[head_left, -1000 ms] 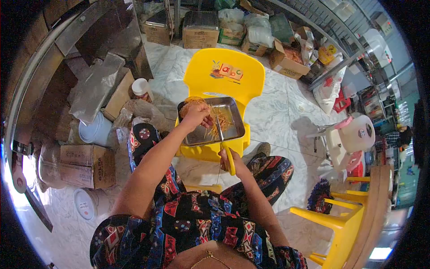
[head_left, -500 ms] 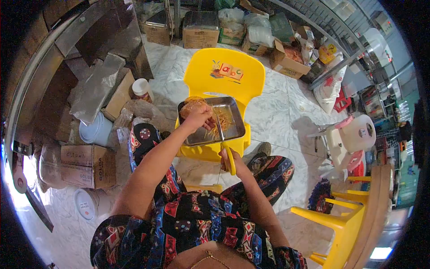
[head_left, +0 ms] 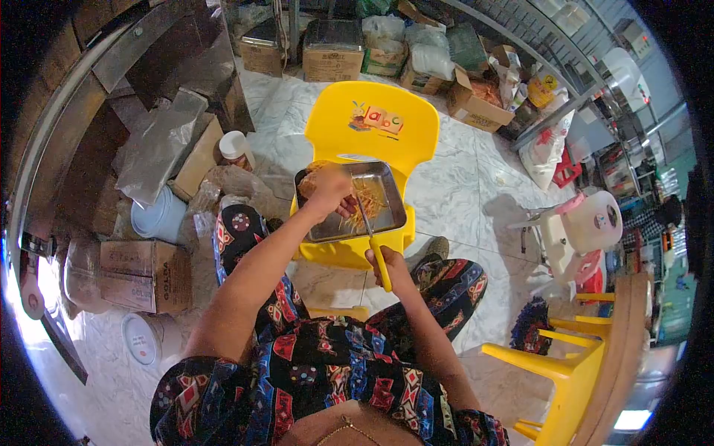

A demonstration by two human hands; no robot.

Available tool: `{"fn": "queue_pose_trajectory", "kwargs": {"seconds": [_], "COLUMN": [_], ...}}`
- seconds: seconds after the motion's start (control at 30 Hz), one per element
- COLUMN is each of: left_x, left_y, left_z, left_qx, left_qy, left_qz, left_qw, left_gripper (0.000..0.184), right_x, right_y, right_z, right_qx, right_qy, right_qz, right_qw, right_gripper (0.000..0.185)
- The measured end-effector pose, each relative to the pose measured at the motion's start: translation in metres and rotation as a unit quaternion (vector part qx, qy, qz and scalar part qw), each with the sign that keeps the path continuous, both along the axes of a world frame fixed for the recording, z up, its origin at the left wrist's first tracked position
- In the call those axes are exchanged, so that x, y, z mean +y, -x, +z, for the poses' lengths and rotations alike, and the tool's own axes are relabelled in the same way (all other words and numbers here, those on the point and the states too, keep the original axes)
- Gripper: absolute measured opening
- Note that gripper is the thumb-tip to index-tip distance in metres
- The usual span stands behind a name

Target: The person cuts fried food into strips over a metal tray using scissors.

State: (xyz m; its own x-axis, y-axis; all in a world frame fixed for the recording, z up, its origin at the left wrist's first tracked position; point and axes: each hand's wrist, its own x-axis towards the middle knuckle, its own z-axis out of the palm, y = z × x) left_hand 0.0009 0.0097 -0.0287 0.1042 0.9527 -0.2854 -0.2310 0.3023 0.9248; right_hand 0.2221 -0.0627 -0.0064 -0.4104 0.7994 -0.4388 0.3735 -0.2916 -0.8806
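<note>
A metal tray (head_left: 391,217) rests on the seat of a yellow chair (head_left: 372,98). Thin orange-brown food strips (head_left: 370,195) lie in its middle, and larger pieces of the same food (head_left: 312,178) sit at its left end. My left hand (head_left: 332,195), over the tray, is closed in a pinch on some orange-brown food, mostly hidden by the fingers. Scissors (head_left: 378,256) with yellow handles are in my right hand (head_left: 392,269), just outside the tray's near edge. Their blades reach over the tray beside my left fingertips, and the handles are close together.
To the left are a cardboard box (head_left: 146,275), a lidded tub (head_left: 149,338), a blue bucket (head_left: 159,215) and a white-lidded jar (head_left: 236,149). Boxes (head_left: 332,59) line the back. On the right stand yellow stools (head_left: 569,368) and a white child seat (head_left: 558,234).
The scissor handles have come together and the blades have closed. My left hand has barely moved and stays over the tray.
</note>
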Motion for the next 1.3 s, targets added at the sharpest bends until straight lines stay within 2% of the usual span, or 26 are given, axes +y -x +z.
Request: {"fn": "queue_pose_trajectory", "kwargs": {"seconds": [0.03,0.13,0.27,0.33,0.37,0.43,0.57,0.73,0.83,1.1,1.17,1.3], "left_x": [0.000,-0.003,-0.001,-0.002,-0.003,-0.007,-0.007,-0.009,-0.009,-0.008,-0.008,-0.010], "left_y": [0.000,-0.002,-0.002,-0.003,-0.004,-0.007,-0.011,-0.013,-0.013,-0.012,-0.010,-0.013], "left_z": [0.001,0.005,-0.004,-0.002,0.002,0.009,-0.002,-0.003,0.000,-0.001,-0.002,-0.001], "left_qx": [0.000,0.012,0.035,0.032,0.030,0.027,0.013,-0.002,-0.004,-0.033,-0.001,-0.012], "left_qy": [0.007,0.022,0.019,0.011,0.002,-0.005,-0.012,-0.009,-0.009,0.003,-0.001,0.030], "left_qz": [0.005,-0.002,-0.032,-0.029,-0.025,-0.045,-0.106,-0.099,-0.097,-0.083,-0.132,-0.164], "left_qw": [1.000,1.000,0.999,0.999,0.999,0.999,0.994,0.995,0.995,0.996,0.991,0.986], "left_gripper": [0.015,0.016,0.017,0.017,0.016,0.016,0.015,0.015,0.014,0.014,0.015,0.016], "right_x": [-0.001,0.003,0.004,0.000,-0.001,-0.003,0.000,-0.002,-0.001,0.000,-0.001,0.000], "right_y": [0.001,-0.004,-0.006,-0.003,-0.003,-0.001,0.001,0.003,0.003,0.001,0.003,0.003], "right_z": [0.001,-0.014,-0.014,0.006,0.004,-0.001,0.000,-0.007,-0.002,-0.004,-0.004,-0.005], "right_qx": [-0.031,-0.044,-0.070,-0.003,-0.004,0.097,0.089,0.098,0.067,0.089,0.105,0.111], "right_qy": [-0.050,-0.096,-0.120,0.041,0.041,0.087,0.107,0.074,0.076,0.079,0.083,0.090], "right_qz": [0.001,0.006,0.026,0.005,0.005,-0.011,-0.022,-0.037,-0.046,-0.028,-0.033,-0.041], "right_qw": [0.998,0.994,0.990,0.999,0.999,0.991,0.990,0.992,0.994,0.993,0.990,0.989], "right_gripper": [0.040,0.042,0.040,0.039,0.039,0.038,0.038,0.036,0.035,0.033,0.033,0.035]}}
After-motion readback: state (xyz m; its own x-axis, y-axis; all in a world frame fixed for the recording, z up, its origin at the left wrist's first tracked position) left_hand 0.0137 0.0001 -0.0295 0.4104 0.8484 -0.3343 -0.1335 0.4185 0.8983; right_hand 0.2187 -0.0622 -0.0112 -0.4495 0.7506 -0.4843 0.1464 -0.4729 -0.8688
